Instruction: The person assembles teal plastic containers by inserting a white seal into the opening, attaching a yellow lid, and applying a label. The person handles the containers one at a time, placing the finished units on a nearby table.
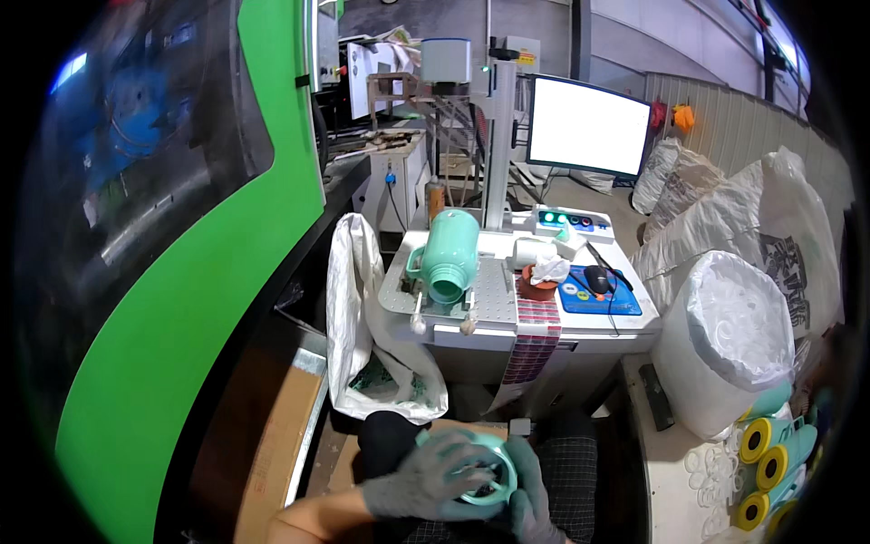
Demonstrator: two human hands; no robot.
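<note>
Low in front of me, over my lap, is a teal plastic shell (510,470) with a round, open rim facing up. My left hand (428,479), in a grey glove, is closed over its left side, with the fingertips at the opening. Against the right side of the rim presses my gloved right hand (531,494), fingers curved around it. Whatever lies inside the opening is partly hidden by my left fingers. Ahead on the white work table, a teal jug (453,245) with a side handle lies tilted, its mouth toward me.
Left stands a large green machine (172,299). A white sack (349,317) hangs beside the white table (494,334). The table carries a control box (594,223), a mouse (596,278) and a label strip (535,349). At right are a lined bin (716,363) and several teal jugs (787,449).
</note>
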